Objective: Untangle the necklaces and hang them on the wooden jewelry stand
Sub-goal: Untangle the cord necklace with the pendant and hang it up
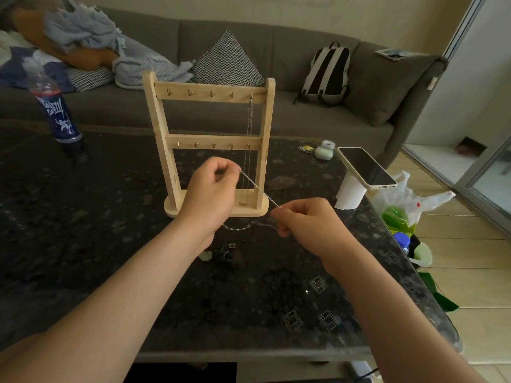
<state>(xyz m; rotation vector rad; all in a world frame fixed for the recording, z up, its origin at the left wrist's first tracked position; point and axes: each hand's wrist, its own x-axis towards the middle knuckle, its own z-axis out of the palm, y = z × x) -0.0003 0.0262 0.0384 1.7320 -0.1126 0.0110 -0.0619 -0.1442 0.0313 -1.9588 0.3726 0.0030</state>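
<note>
Necklaces sit in three places: one fine, thin chain (pixel 249 128) hangs straight down from the rightmost hook on the top rail of the wooden jewelry stand (pixel 210 88), a twisted silver chain (pixel 258 189) is stretched between your hands at mid-frame, and a small dark tangle (pixel 225 254) with a pale green bead lies on the table (pixel 83 217) just below your left wrist. Your left hand (pixel 213 186) pinches the upper end of the silver chain between thumb and fingertip, the other fingers curled in. Your right hand (pixel 301 219) pinches the lower end the same way, and a slack loop of the chain sags beneath both hands. The stand is pale, smooth wood: two uprights, two rails of small metal hooks, and a rounded base just behind your hands. The tabletop is dark, glossy and mottled, with broad bare surface left of the stand. Its right edge runs diagonally close to your right forearm. At the upper left stands a plastic bottle (pixel 59 111); the white print on its blue label is too blurred to read. At the right a phone (pixel 366 168) lies face up on a white roll (pixel 349 193) near the table's edge.
</note>
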